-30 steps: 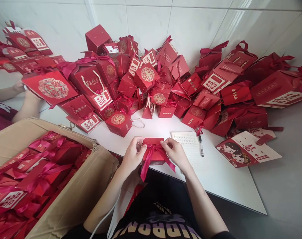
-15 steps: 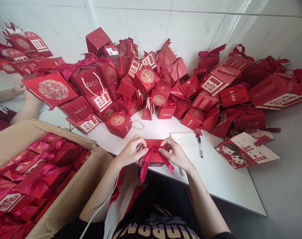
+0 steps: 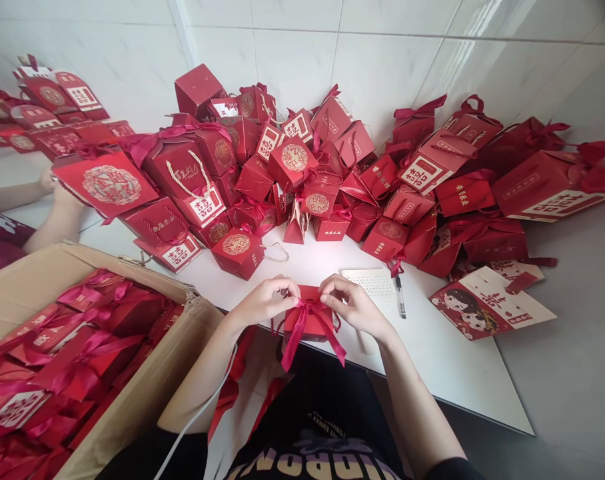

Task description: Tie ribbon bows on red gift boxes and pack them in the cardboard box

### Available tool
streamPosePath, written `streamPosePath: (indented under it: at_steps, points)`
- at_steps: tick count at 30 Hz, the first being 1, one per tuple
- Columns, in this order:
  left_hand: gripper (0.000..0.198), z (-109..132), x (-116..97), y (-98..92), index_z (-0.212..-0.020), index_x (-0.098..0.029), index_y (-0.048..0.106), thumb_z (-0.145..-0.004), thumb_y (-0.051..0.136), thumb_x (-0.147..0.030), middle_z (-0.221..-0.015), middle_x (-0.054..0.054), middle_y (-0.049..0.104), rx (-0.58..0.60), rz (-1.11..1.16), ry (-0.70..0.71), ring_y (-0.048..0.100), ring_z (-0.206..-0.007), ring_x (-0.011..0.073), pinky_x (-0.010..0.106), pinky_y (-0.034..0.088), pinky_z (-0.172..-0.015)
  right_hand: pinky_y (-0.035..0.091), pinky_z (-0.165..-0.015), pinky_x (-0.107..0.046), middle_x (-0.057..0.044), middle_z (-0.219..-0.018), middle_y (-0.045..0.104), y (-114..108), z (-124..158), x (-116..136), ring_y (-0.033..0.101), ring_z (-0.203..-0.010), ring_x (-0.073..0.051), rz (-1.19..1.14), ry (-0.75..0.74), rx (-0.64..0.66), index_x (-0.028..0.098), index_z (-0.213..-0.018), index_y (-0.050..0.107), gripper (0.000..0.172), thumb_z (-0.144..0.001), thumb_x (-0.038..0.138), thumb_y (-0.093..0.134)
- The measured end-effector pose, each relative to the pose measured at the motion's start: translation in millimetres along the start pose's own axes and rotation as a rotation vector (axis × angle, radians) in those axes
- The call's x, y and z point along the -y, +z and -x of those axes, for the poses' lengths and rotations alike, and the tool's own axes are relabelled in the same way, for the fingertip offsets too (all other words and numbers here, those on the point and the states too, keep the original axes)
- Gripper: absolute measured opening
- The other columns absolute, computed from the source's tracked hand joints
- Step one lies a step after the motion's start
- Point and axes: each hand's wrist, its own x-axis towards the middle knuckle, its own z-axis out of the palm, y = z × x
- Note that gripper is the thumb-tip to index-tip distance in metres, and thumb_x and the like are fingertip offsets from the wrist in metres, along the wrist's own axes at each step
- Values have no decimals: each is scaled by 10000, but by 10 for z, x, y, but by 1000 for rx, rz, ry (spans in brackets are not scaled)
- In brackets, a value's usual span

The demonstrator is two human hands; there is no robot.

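Observation:
A small red gift box (image 3: 310,325) sits at the table's front edge, right before me. Across its top lies a crimson ribbon (image 3: 298,333) tied in a bow, its two tails hanging down over the near side. My left hand (image 3: 272,298) pinches the ribbon at the bow's left side, thumb against fingers. On the other side my right hand (image 3: 350,303) has its thumb and fingertips closed on the ribbon's right loop. Dark red cord shows at both sides of the box, partly behind my fingers.
Many red gift boxes (image 3: 292,163) are heaped along the tiled wall. A notebook (image 3: 375,283) and a pen (image 3: 400,297) lie to the right, near a flat printed box (image 3: 487,303). At left stands a cardboard carton (image 3: 132,373) of ribboned boxes; beyond it are another person's arms (image 3: 57,213).
The view has shifted slightly. Both hands stay at the bow; the box is turned a little and shows more of its near face, with the ribbon tails hanging lower.

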Motion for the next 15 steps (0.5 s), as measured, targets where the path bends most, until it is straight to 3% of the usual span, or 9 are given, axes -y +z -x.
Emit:
streamPosePath:
  at_steps: [9,15]
  points:
    - [184,17,112,77,-702,-174,592,-809,534,-313,-751,18,593,-73,111,-22,552,-722,151,269,425,-687,374,-613,-259,18,-670,535,74,47,-79,483,-615,-117,-312,125,25,189,-747,515,294,-833,467,555]
    - [219,8,186,129,-744,-161,560,-840,497,-347,-737,3,538,-65,57,-11,492,-690,130,254,390,-662,368,-604,-253,25,-652,521,80,35,-74,474,-600,-112,-280,126,7,191,-733,508,303,-832,474,554]
